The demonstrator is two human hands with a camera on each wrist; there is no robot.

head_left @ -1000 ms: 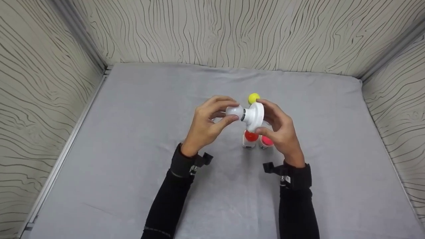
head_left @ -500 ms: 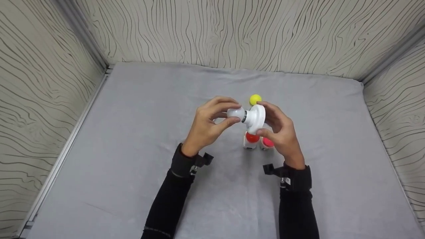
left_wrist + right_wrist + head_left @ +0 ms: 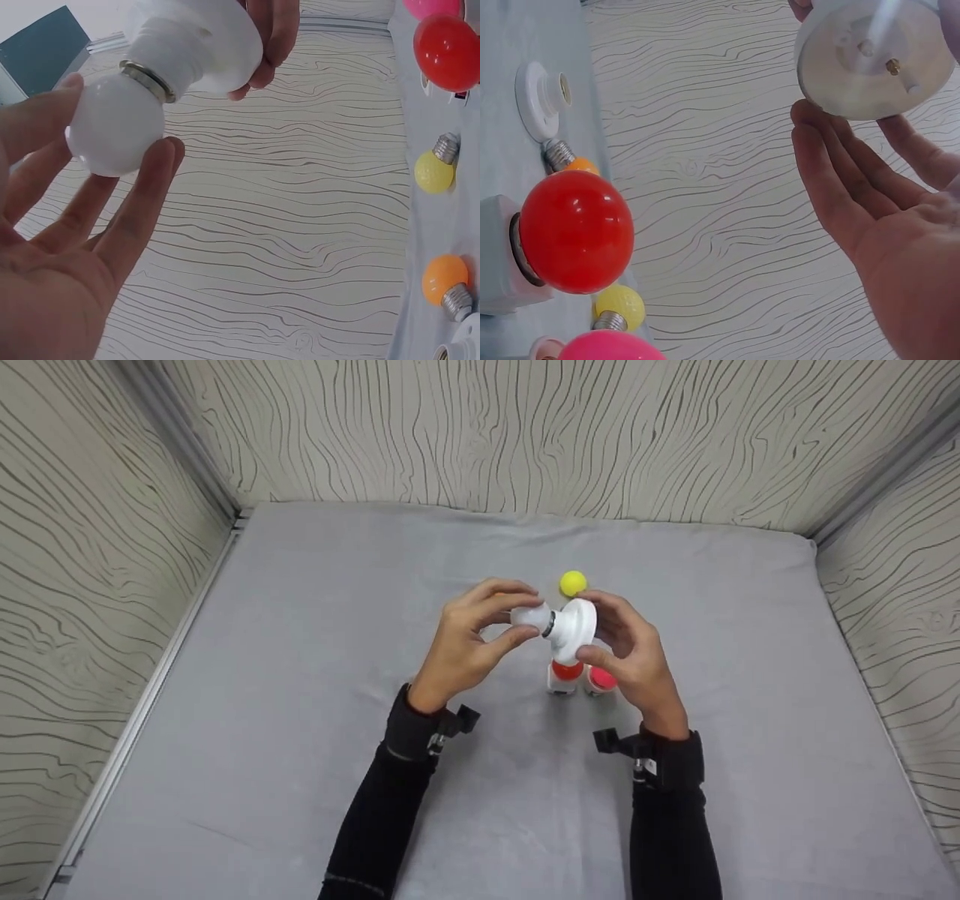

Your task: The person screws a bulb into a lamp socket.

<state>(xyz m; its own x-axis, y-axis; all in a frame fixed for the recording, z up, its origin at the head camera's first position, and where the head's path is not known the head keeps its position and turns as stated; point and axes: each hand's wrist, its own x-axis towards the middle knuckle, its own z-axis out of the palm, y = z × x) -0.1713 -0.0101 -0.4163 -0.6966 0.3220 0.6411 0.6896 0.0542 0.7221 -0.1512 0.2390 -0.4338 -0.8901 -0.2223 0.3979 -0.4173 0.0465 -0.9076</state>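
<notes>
Above the table, my left hand (image 3: 472,641) pinches a white round light bulb (image 3: 116,124) between thumb and fingertips. The bulb's metal collar (image 3: 148,80) sits at the mouth of a white lamp holder (image 3: 576,630), with the two in line. My right hand (image 3: 637,652) grips the holder's round base by its rim, thumb below and fingers above. In the right wrist view the base's hollow underside (image 3: 877,67) faces the camera, with small brass-coloured fittings inside. The bulb's threads are hidden in the holder.
Below the hands stand a red bulb (image 3: 577,232) in a white block-shaped base and a pink bulb (image 3: 602,678). A yellow bulb (image 3: 573,583) lies farther back. An orange bulb (image 3: 445,279) lies beside another white lamp holder (image 3: 534,105). Patterned walls (image 3: 480,435) enclose the grey cloth.
Both hands keep their holds on the bulb and lamp holder. The joined pair and the fingertips have shifted slightly toward the person; the rest of the scene stays put.
</notes>
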